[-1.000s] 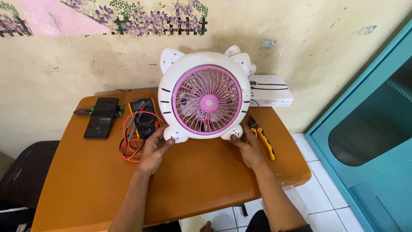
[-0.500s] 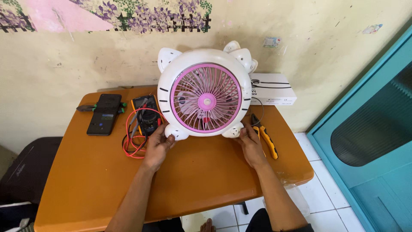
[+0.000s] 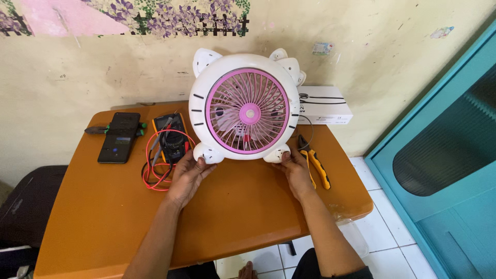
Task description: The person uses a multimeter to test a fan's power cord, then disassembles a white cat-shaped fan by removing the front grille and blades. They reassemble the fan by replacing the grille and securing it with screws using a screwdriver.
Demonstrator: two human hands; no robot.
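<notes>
Little has moved since the earlier frames: both hands stay at the base of the fan point(image 3: 247, 106), which stands upright as before near the back of the orange counter point(image 3: 103, 217), its pink grille facing the camera.

Left hand point(image 3: 187, 174) rests on the counter with its fingers point(image 3: 199, 161) curled against the fan's left white foot. Right hand point(image 3: 295, 169) does the same at the right foot, fingers point(image 3: 285, 157) pressed to it. Neither hand is closed fully around anything; the fingers are loosely bent and touching the 2 feet.

Just left of the fan lies a multimeter point(image 3: 171, 135) with red and black leads point(image 3: 155, 168) looped beside the left wrist. Further left is a dark phone point(image 3: 120, 137), lying over a green-handled tool point(image 3: 98, 129). Yellow-handled pliers point(image 3: 314, 163) lie just beside the right hand. Behind the fan on the right, a white box point(image 3: 325, 105) sits against the wall.
</notes>
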